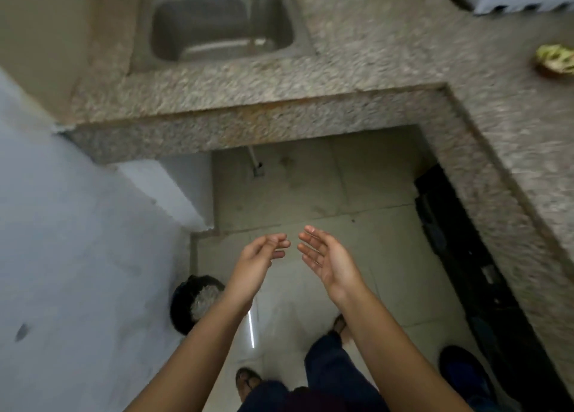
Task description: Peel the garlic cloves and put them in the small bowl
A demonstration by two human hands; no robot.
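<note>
A speckled stone counter (388, 48) bends in an L. A steel sink (174, 35) is sunk into it, and a blurred yellow-green lump (556, 59) lies at its right. A dark round tub (189, 303) stands on the tiled floor (310, 188).

**Sink** (174, 29): grey metal with a dull, brushed finish and soft highlights on the basin floor.
**Counter** (372, 54): speckled grey-and-buff stone. The front edge is the same stone and carries a rusty orange stain (264, 122). The grain is blurred, so its polish cannot be judged.
**Floor** (310, 188): pale tiles, smooth and glossy, mirroring a bright strip of light (251, 327).
**Wall** (77, 240), at the left: pale painted surface, matt, with one dark scuff (21, 332).
**Trousers** (335, 377): dark cloth, matt.
**Left hand** (257, 258) and **right hand** (326, 256): bare skin, with a faint sheen on the right fingertips.
</note>
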